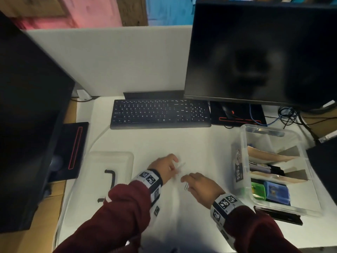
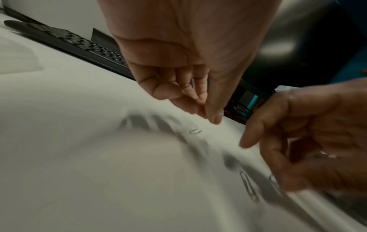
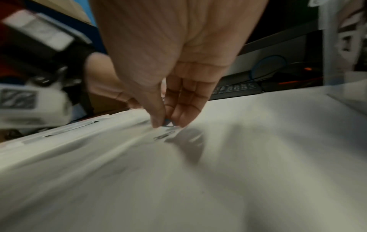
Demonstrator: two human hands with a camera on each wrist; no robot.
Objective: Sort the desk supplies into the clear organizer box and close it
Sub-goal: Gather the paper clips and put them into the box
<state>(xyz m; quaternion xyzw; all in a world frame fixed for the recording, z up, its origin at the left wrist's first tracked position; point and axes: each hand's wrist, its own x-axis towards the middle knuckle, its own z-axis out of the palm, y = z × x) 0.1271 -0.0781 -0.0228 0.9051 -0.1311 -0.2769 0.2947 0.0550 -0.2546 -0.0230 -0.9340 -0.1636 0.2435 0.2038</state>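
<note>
Both hands hover low over the white cloth. My left hand [image 1: 171, 166] [image 2: 208, 115] has thumb and fingertips pinched together; a small pale, clear piece [image 1: 180, 165] sticks out from them, too blurred to name. My right hand [image 1: 189, 181] [image 3: 165, 124] pinches a small bluish-grey paper clip [image 3: 167, 122] down at the cloth. More paper clips lie loose: one [image 1: 186, 187] [image 2: 248, 186] beside the right thumb, another [image 2: 195, 131] under the left fingertips. The clear organizer box [image 1: 243, 143] stands open at the right, holding card dividers, markers and green and blue pads. Its lid [image 1: 111, 161] lies at the left.
A black keyboard [image 1: 160, 114] lies across the back, with a dark monitor [image 1: 259, 52] at the back right and cables beside it. A black computer case [image 1: 27, 115] fills the left. A dark flat thing [image 1: 279, 215] sticks out under the box's near edge.
</note>
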